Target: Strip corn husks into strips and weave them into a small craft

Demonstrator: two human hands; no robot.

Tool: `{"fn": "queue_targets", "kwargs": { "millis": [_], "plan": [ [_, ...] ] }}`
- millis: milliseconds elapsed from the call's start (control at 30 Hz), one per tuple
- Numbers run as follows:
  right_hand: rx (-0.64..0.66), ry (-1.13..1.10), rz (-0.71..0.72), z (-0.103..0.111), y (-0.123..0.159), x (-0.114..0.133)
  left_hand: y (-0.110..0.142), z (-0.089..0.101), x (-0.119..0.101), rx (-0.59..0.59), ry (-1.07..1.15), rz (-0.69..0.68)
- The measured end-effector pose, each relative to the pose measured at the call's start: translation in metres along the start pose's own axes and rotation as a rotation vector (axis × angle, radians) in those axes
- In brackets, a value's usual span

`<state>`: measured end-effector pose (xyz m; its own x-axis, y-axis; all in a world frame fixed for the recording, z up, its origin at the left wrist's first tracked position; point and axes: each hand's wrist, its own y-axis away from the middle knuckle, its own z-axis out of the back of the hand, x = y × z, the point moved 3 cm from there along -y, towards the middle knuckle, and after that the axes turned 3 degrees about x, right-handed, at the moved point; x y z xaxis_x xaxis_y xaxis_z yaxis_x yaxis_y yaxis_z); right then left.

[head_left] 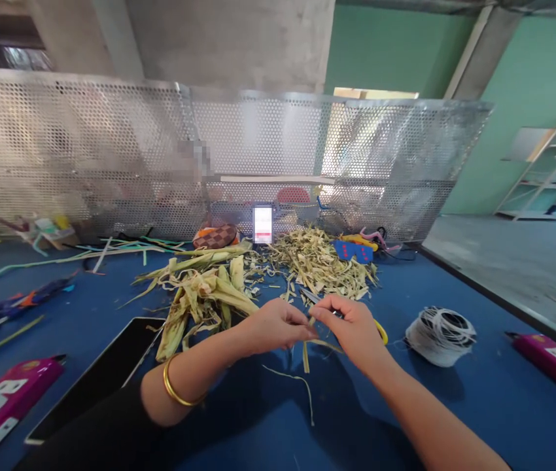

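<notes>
"What stands behind the table [503, 405]?"
"A perforated metal screen [278, 134]. Off to the right are a green wall [543, 78] and a pale metal rack [528, 186]."
"And nearer?"
"A magenta device [20, 399] at left, a dark flat panel [101, 366] beside it, and a second magenta device [550, 361] at right."
"Against the screen?"
"A checkered pouch [216, 237] near a bright, blurred display [263, 224]."

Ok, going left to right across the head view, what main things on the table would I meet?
Left magenta power strip → flat black pale-edged slab → corn husk pile → left hand → right hand → white string spool → right magenta power strip.
</notes>
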<state>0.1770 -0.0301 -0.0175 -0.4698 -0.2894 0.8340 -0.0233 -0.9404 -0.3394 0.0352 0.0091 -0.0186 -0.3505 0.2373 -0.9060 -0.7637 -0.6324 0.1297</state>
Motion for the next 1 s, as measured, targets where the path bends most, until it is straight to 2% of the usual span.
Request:
{"fn": "queue_targets", "kwargs": {
  "millis": [167,267,367,500,567,600,667,767,867,1000],
  "plan": [
    [-0.125,0.059,0.07,-0.001,0.004,-0.001,0.003,-0.001,-0.004,0.093,0.046,-0.036],
    [-0.095,0.076,0.057,-0.002,0.003,-0.003,0.004,-0.001,-0.006,0.133,0.061,-0.041],
    [-0.083,0.083,0.06,0.005,0.0,-0.004,0.004,0.001,-0.005,0.072,0.151,0.005],
    [-0.313,0.228,0.237,0.025,0.004,0.003,0.0,0.008,-0.001,-0.064,0.343,0.075],
    [-0.345,0.332,0.316,0.028,0.008,0.008,-0.001,0.012,0.0,-0.116,0.394,0.073],
    [-0.306,0.371,0.34,0.026,0.01,0.01,-0.002,0.013,0.001,-0.137,0.404,0.069],
    [-0.146,0.422,0.357,0.016,0.012,0.011,-0.003,0.016,0.003,-0.169,0.401,0.06],
    [0.056,0.453,0.333,-0.002,0.013,0.009,-0.004,0.016,0.005,-0.179,0.361,0.035],
    [0.087,0.45,0.348,-0.012,0.014,0.007,-0.005,0.011,0.007,-0.192,0.3,0.011],
    [0.068,0.465,0.469,-0.017,0.018,0.013,-0.007,0.008,0.006,-0.258,0.19,-0.047]
  ]
}}
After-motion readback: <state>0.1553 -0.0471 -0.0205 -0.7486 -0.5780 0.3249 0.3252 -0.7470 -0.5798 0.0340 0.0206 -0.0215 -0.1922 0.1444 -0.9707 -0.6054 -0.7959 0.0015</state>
